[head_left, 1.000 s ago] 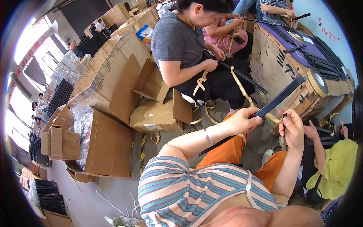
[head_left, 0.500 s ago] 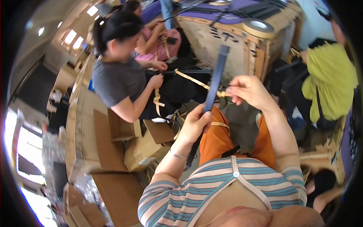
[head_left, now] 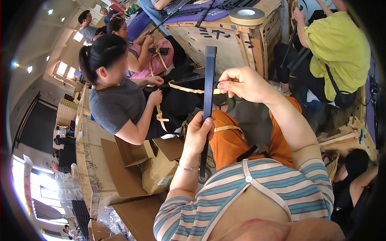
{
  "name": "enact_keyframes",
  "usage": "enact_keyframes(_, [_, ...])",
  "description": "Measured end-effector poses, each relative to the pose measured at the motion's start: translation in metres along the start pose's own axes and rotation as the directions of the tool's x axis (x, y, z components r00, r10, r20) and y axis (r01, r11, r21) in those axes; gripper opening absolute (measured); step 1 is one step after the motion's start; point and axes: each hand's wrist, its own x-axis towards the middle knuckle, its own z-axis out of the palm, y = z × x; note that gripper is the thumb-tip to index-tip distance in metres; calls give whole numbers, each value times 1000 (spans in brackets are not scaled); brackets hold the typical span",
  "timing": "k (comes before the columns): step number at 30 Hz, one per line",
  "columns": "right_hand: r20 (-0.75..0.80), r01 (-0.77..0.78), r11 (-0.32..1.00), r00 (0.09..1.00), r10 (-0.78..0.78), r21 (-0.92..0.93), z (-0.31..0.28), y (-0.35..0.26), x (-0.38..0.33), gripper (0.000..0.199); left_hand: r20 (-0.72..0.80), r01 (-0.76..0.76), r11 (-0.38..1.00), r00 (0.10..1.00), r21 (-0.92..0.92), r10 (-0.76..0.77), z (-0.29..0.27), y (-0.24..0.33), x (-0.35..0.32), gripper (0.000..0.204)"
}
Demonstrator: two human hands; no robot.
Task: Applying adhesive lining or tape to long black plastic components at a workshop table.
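My left hand [head_left: 199, 130] is closed around a long, dark flat bar [head_left: 209, 80], which stands nearly upright in front of my lap. Beyond the bar, my right hand [head_left: 245, 85] pinches one end of a thin pale-yellow strip [head_left: 187, 88]. From those fingertips the strip runs leftward behind the bar, and its other end hangs loose. I cannot tell whether strip and bar touch. Another pale-yellow strip [head_left: 227, 129] lies across my orange trouser leg [head_left: 229, 146].
A co-worker in grey [head_left: 114, 102] sits close on the left, another in yellow-green [head_left: 339, 52] at the right. Ahead, a wooden crate [head_left: 201, 38] bears a large tape roll [head_left: 246, 17] and dark bars. Cardboard boxes [head_left: 140, 213] stand at my left.
The bar has turned from a slant to nearly upright. My right hand still pinches the strip, now straighter and more level. The whole view has shifted, with surroundings on the right appearing higher.
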Motion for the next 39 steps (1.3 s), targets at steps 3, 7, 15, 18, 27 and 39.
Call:
enact_keyframes(3, [9,5,1000,1000,-5,-22,1,2,3,11,5,-5,1000,1000,12,5,-1,0,1,17])
enact_keyframes(7, [3,-8,1000,1000,8,-21,0,2,6,12,1,-1,1000,1000,21,1,-1,-1,3,17])
enact_keyframes(15, [-1,-15,1000,1000,15,-27,-1,1,7,13,-12,-8,999,1000,54,9,1,-2,3,17])
enact_keyframes(18, [-7,-27,999,1000,26,-26,0,1,8,13,-27,-14,996,1000,93,16,1,-2,3,17])
enact_keyframes(27, [-90,-60,992,995,50,-109,6,1,9,16,-161,-102,904,970,415,183,-1,-15,3,19])
enact_keyframes(39, [-13,3,997,1000,-4,-83,6,23,25,21,-33,95,969,994,-228,-105,10,-9,-5,23])
